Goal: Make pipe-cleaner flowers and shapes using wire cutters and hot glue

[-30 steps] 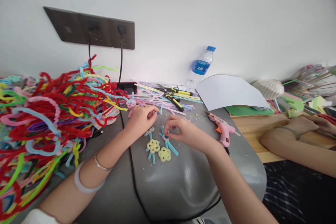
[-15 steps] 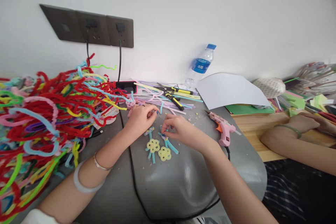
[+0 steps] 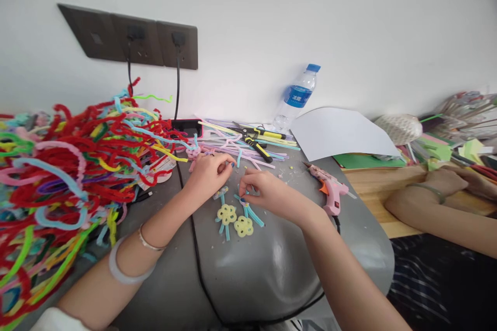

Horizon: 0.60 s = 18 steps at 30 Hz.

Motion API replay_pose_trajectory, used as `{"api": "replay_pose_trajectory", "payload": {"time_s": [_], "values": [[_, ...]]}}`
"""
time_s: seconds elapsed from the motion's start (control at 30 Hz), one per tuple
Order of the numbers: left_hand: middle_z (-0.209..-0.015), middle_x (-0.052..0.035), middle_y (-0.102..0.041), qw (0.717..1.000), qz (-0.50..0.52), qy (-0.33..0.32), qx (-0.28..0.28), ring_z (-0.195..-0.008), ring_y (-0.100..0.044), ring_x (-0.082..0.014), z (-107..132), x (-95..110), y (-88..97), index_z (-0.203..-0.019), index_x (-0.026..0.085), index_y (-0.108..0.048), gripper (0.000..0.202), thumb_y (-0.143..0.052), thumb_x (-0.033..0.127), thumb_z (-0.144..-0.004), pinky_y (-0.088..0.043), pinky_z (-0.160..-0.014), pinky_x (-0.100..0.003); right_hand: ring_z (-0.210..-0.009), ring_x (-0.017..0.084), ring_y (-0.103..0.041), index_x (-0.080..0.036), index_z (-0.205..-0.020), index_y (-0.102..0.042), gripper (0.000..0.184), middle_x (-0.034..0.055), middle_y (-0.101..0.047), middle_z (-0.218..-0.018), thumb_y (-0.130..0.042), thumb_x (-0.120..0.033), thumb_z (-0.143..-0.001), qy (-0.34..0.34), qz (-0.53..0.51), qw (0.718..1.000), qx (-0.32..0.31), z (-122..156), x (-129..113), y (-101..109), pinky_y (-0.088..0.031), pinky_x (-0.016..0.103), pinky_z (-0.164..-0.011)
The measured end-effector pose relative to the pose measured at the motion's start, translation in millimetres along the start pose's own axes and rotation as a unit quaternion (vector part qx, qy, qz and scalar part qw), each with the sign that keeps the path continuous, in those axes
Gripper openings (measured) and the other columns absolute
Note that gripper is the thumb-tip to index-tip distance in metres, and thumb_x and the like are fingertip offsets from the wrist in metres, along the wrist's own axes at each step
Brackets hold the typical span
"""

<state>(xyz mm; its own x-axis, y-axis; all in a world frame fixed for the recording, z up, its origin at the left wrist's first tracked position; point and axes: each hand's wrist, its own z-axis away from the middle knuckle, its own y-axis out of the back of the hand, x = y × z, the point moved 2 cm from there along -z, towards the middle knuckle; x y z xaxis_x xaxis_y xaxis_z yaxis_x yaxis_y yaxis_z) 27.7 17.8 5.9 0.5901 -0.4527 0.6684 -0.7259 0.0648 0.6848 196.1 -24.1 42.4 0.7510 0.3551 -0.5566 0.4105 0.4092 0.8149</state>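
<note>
My left hand (image 3: 212, 173) is closed in a pinch above the grey surface; whatever its fingertips hold, if anything, is hidden. Facing it, my right hand (image 3: 266, 189) has curled fingers, with thumb and forefinger close together beside a small figure of blue pipe cleaners (image 3: 252, 213). What lies between those fingertips is too small to make out. Just below the hands are two yellow pipe-cleaner flowers, a left flower (image 3: 226, 214) on blue stems and a right flower (image 3: 244, 226). A pink pipe-cleaner shape (image 3: 193, 152) sits behind my left hand.
At left rises a tangled heap of coloured pipe cleaners (image 3: 77, 165). Yellow-black pliers (image 3: 257, 147) rest on straight pipe cleaners near the wall. A pink glue gun (image 3: 330, 189), a bottle (image 3: 297, 95) and white paper (image 3: 344, 132) are right. Another person's arm (image 3: 438, 212) rests farther right.
</note>
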Motion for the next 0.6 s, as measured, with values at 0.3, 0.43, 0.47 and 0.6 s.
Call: {"api": "replay_pose_trajectory", "payload": {"time_s": [0.3,0.43,0.47,0.6], "values": [[-0.057,0.0037,-0.058,1.000,0.008,-0.001,0.001,-0.054,-0.049,-0.0130,-0.1,-0.7,0.4,-0.092,0.017,-0.070,0.018,-0.052,0.019,-0.087,-0.034,-0.059,-0.024,-0.076,0.013,-0.050,-0.017,-0.079,-0.063,0.018,0.0002,-0.052,-0.085,-0.058,0.001,-0.081,0.002,-0.015,1.000,0.016,-1.2,-6.1,4.1,-0.035,0.023,-0.068],[-0.054,0.0046,-0.054,1.000,0.004,-0.002,0.003,-0.053,-0.047,-0.0126,-0.3,-0.1,0.9,-0.091,0.017,-0.071,0.018,-0.053,0.019,-0.087,-0.033,-0.058,-0.024,-0.072,0.012,-0.049,-0.017,-0.079,-0.062,0.019,-0.0005,-0.054,-0.084,-0.058,0.002,-0.079,-0.006,-0.010,1.000,-0.005,-1.4,-6.2,3.7,-0.034,0.023,-0.066],[-0.054,0.0048,-0.053,1.000,0.003,-0.002,0.004,-0.052,-0.046,-0.0125,-0.4,0.0,0.9,-0.090,0.017,-0.071,0.018,-0.054,0.019,-0.087,-0.033,-0.058,-0.024,-0.071,0.011,-0.049,-0.017,-0.079,-0.062,0.019,-0.0006,-0.054,-0.083,-0.058,0.002,-0.079,-0.011,-0.007,1.000,-0.010,-1.4,-5.6,2.8,-0.034,0.023,-0.066],[-0.053,0.0052,-0.051,1.000,0.002,-0.003,0.007,-0.052,-0.045,-0.0122,-0.3,0.5,0.8,-0.090,0.017,-0.071,0.017,-0.055,0.019,-0.086,-0.032,-0.059,-0.025,-0.072,0.012,-0.050,-0.017,-0.078,-0.062,0.020,-0.0002,-0.056,-0.083,-0.057,0.002,-0.078,-0.018,0.007,1.000,-0.012,-2.2,-3.3,-0.7,-0.033,0.023,-0.067]]}}
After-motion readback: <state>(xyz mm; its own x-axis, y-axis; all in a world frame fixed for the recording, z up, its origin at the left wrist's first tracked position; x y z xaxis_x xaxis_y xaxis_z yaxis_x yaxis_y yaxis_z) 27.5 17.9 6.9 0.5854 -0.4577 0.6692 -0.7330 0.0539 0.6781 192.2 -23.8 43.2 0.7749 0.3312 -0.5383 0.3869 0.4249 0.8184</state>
